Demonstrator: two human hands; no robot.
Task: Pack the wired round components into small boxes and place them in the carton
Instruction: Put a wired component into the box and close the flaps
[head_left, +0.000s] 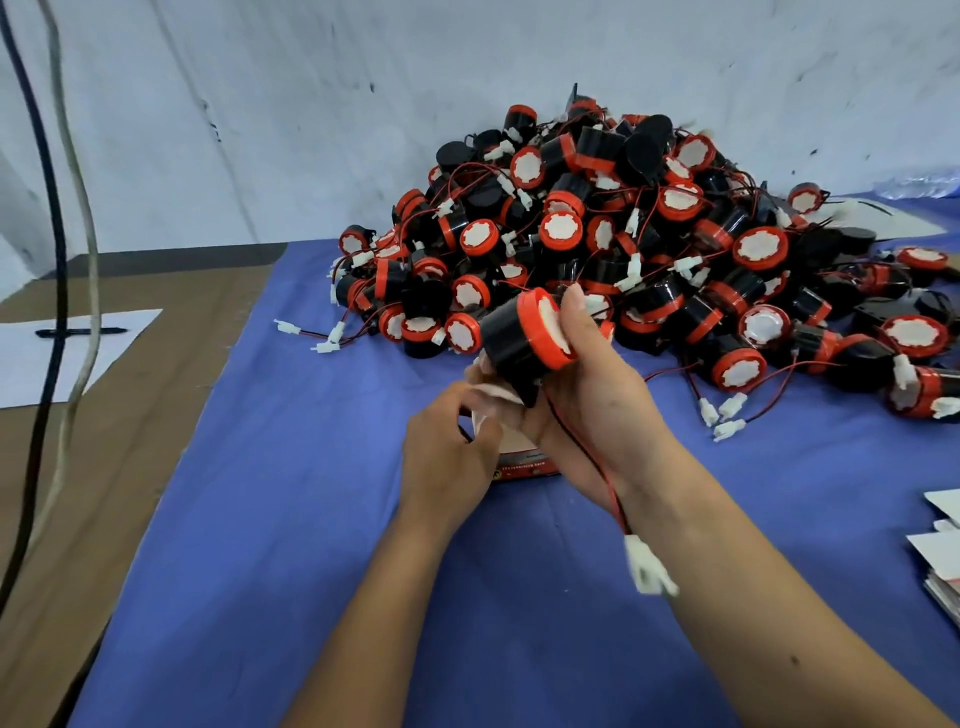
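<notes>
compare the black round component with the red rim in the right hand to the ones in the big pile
The held black round component with the red rim is gripped by the right hand, off the cloth; its wire hangs down. The heaped black-and-red components lie jumbled, their wires tangled. Both share black bodies and red rims.

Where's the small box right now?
Head view, centre: the small box is held by the left hand, just below the round component in the right hand.
</notes>
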